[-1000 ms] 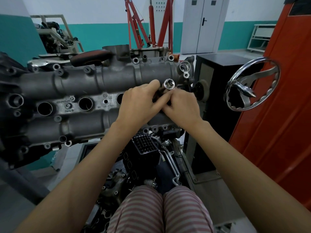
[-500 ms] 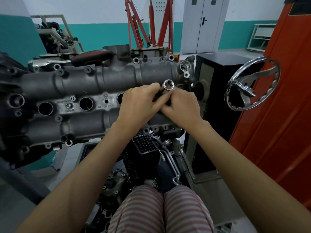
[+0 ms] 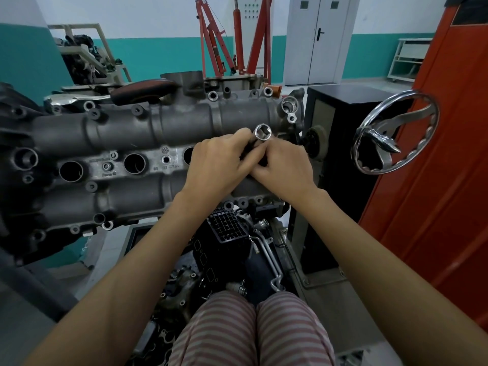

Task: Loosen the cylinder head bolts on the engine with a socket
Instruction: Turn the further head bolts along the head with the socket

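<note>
Gripping the socket with both hands, left hand and right hand, we curl our fingers around it over the engine, handwheel at three o'clock.

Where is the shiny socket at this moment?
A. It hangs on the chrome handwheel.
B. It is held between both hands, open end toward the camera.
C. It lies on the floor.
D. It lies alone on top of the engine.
B: the socket sits between the left hand and right hand, over the engine, its open end facing the camera.
</note>
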